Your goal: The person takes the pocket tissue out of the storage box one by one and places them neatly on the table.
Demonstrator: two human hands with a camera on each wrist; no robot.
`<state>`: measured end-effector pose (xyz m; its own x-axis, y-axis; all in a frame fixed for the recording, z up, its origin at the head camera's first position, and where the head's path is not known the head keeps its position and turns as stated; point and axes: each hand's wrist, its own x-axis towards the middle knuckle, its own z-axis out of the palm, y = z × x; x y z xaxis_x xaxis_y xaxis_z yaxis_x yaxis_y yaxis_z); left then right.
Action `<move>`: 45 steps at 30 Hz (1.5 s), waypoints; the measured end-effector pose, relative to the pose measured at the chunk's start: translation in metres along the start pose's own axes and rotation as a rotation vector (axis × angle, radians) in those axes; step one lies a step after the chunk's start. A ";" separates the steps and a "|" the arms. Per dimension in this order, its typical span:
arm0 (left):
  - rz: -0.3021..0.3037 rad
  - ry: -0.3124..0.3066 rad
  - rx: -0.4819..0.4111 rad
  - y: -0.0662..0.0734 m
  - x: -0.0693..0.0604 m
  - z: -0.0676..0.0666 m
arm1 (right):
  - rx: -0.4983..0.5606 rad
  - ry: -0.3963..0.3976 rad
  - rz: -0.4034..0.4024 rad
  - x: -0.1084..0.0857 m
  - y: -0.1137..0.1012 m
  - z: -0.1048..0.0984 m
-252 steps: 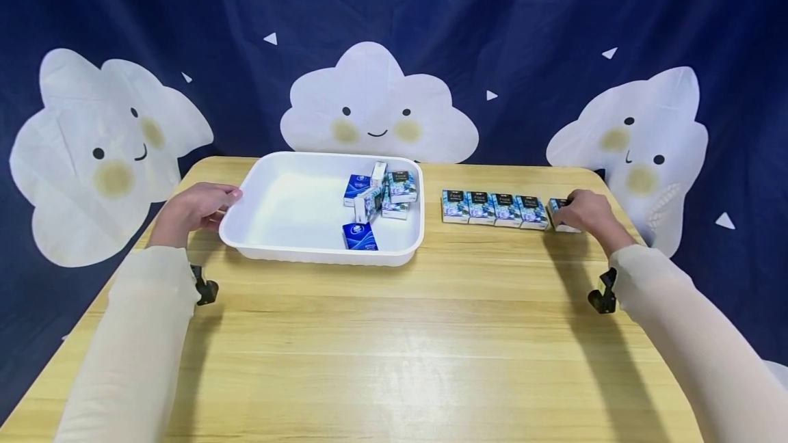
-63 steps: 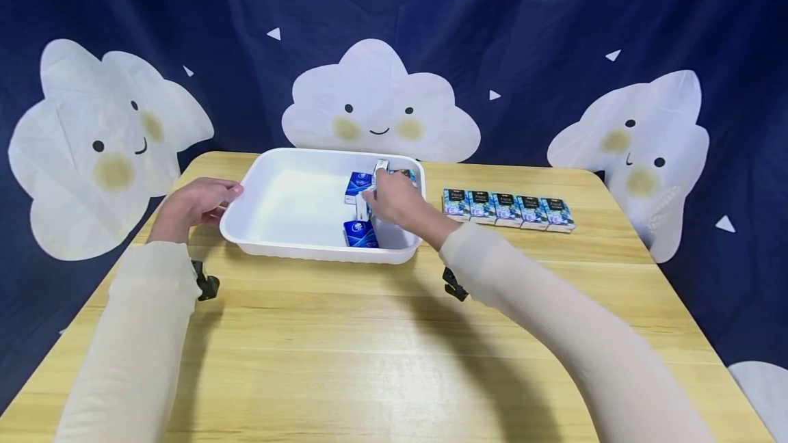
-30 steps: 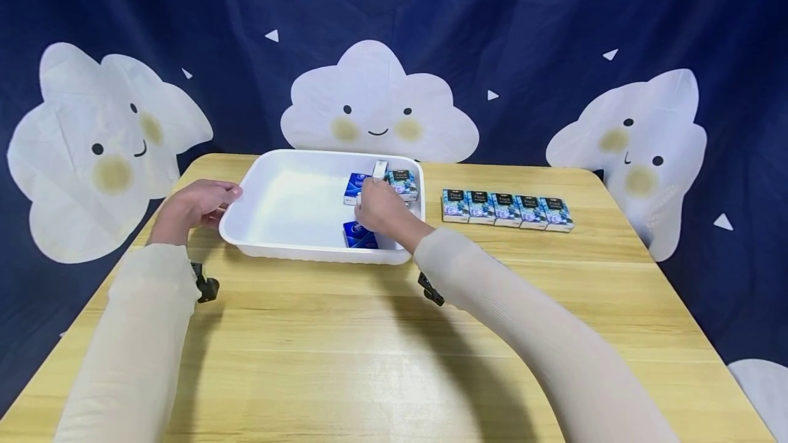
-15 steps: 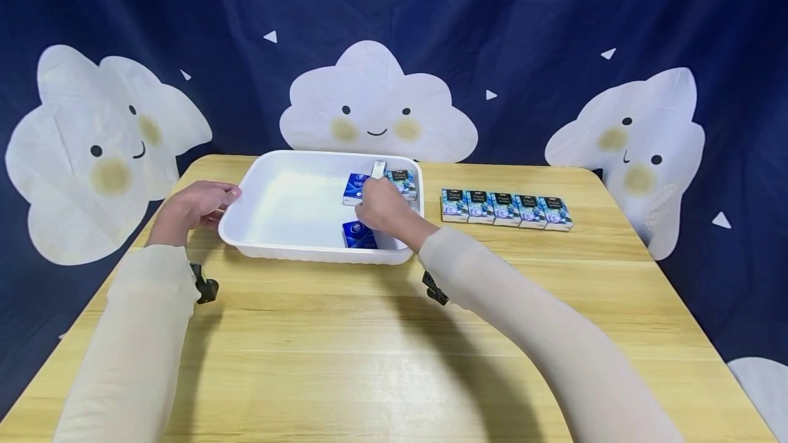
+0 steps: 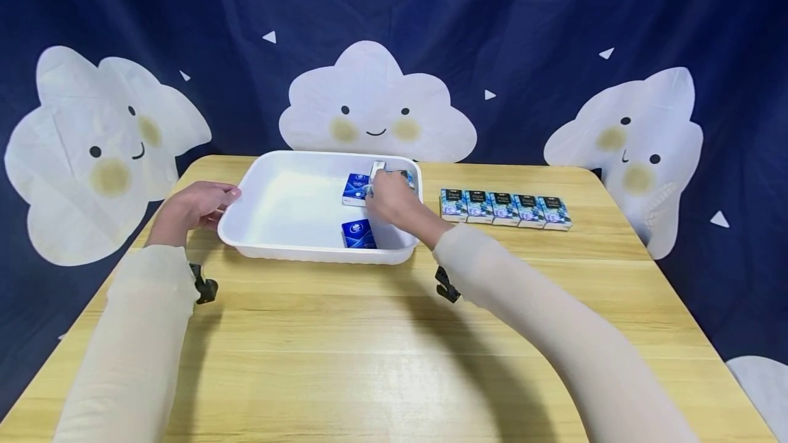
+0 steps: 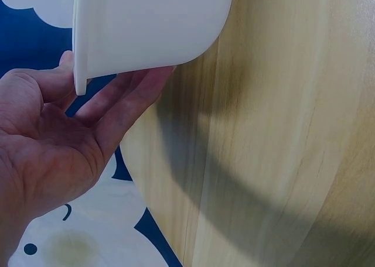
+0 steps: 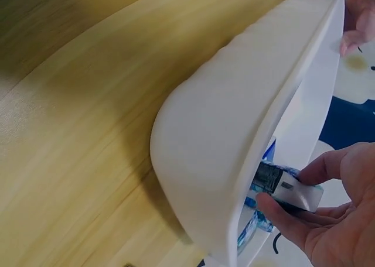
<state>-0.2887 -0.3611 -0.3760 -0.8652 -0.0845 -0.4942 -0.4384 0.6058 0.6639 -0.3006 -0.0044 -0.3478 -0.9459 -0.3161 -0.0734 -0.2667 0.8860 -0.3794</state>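
Observation:
In the head view my left hand [image 5: 200, 204] holds the left rim of a white plastic tray [image 5: 277, 214]. Its thumb lies on the rim and its fingers are beneath, against the outer wall, as the left wrist view shows. Inside the tray's right end, my right hand [image 5: 397, 198] pinches a small floral tissue pack [image 7: 287, 188] between thumb and fingers, seen best in the right wrist view. Two blue tissue packs [image 5: 359, 234] lie left of that hand. A pack on edge [image 5: 377, 168] stands behind it, and other floral packs there are partly hidden.
To the right of the tray, several floral tissue packs [image 5: 505, 209] lie flat side by side in a row. The wooden table [image 5: 345, 340] extends toward me. A dark blue cloud-patterned curtain [image 5: 523, 33] hangs behind it.
My right hand has left the right end of the row, where its last pack now lies, and reached into the tray. In the last half second it shifted right with a pack. My left hand stays.

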 end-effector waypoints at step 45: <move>-0.007 0.011 0.012 0.001 -0.001 0.000 | -0.004 0.165 -0.035 -0.042 0.087 -0.077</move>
<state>-0.2886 -0.3608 -0.3750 -0.8647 -0.0976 -0.4927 -0.4418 0.6143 0.6538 -0.2987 0.1121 -0.3070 -0.9535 -0.2868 0.0926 -0.3002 0.8770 -0.3752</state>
